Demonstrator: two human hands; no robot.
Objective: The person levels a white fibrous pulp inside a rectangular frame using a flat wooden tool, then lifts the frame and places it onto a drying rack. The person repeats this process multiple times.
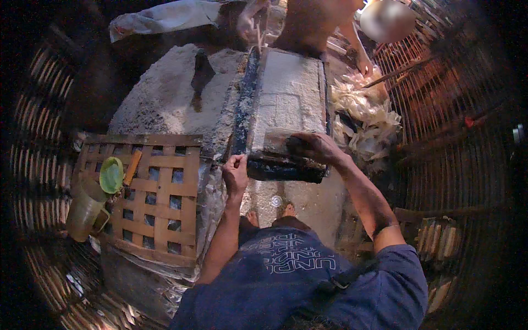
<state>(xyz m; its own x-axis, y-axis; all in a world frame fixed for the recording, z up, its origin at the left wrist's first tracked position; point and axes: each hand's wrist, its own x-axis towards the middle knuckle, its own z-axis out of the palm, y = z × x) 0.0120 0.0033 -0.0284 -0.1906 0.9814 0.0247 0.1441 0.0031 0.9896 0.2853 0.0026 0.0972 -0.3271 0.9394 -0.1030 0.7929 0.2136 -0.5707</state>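
A long rectangular tray [325,104], lined in black, lies lengthwise before me, packed with white crumbly material [291,77]. A wet black edge [283,169] hangs over its near end. My left hand [235,171] is closed in a pinch at the near left corner, at the black edge; what lies between the fingertips is too small to make out. My right hand [319,147] reaches over the near right part of the white surface, fingers bent down. Its fingertips are in dark shadow, and whatever they hold is hidden.
Left of the tray spreads a pile of white crumbs [159,82] with a dark tool [202,74] on it. Nearer lie a woven slatted rack [173,198], a green bowl [111,175] and a plastic jug [85,212]. A co-worker's hand [364,65] touches crumpled plastic bags [366,107].
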